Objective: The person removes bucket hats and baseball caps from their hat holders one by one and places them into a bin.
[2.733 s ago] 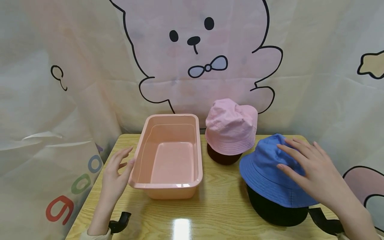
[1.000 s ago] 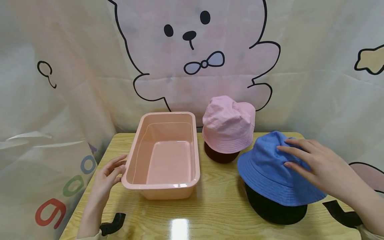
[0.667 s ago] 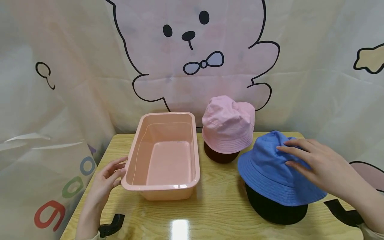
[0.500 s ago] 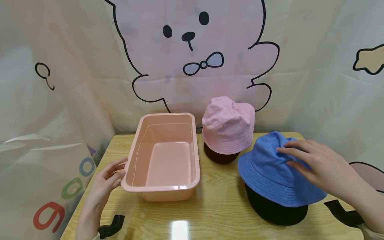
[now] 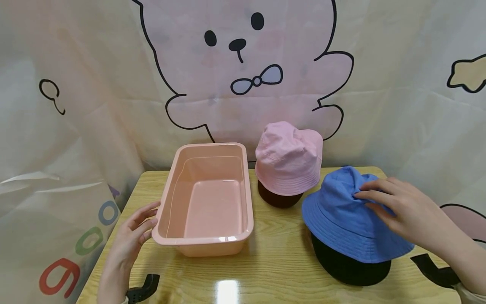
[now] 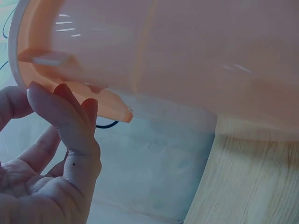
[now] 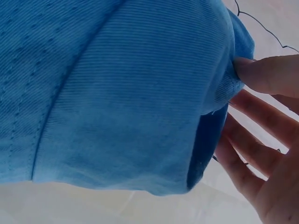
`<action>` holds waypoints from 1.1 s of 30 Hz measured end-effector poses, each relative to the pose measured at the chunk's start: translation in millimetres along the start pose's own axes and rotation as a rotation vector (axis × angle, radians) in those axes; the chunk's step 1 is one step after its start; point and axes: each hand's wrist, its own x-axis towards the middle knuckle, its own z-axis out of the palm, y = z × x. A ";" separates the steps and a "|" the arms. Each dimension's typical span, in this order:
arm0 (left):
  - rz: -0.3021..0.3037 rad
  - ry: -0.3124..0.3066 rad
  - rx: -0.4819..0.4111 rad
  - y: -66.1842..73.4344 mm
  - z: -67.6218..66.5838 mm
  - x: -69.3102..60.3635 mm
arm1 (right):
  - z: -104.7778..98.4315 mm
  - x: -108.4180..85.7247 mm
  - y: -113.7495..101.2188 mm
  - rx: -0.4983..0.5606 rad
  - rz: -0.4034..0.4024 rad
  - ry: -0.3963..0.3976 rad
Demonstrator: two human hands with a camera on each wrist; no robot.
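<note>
A blue bucket hat sits on a black rounded stand at the right. My right hand pinches its crown; in the right wrist view the thumb and fingers gather a fold of the blue cloth. On the left, my left hand holds the near left rim of a pink plastic tub. The left wrist view has the thumb and fingers at the rim of the tub. Nothing lies inside the tub.
A pink bucket hat rests on a dark brown stand between the tub and the blue hat, towards the back. All stand on a wooden table. A curtain with a printed bear hangs behind it.
My left hand has come to the tub's rim, and the tub has shifted slightly left. My right fingers have closed on the blue hat's crown, creasing the cloth.
</note>
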 end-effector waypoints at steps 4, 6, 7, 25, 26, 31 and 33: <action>0.031 -0.010 -0.016 -0.6 0.1 -0.5 | 1.2 0.1 0.8 0.026 -0.011 0.024; 0.045 -0.011 -0.025 -0.8 0.5 -1.0 | 1.8 0.1 1.0 0.036 -0.016 0.034; 0.051 -0.008 -0.029 -0.9 0.9 -1.1 | 2.0 0.2 1.2 0.040 -0.018 0.039; 0.039 0.036 -0.044 -3.9 2.8 0.2 | 6.9 0.6 2.9 0.027 0.003 0.087; 0.039 0.035 -0.048 -3.9 2.5 0.4 | 6.9 1.1 3.0 0.024 0.000 0.084; 0.035 0.031 -0.060 -3.9 2.4 0.6 | 6.8 2.8 4.4 0.027 -0.028 0.076; 0.035 0.030 -0.062 -4.1 2.5 0.5 | 6.5 3.1 4.6 0.022 -0.034 0.072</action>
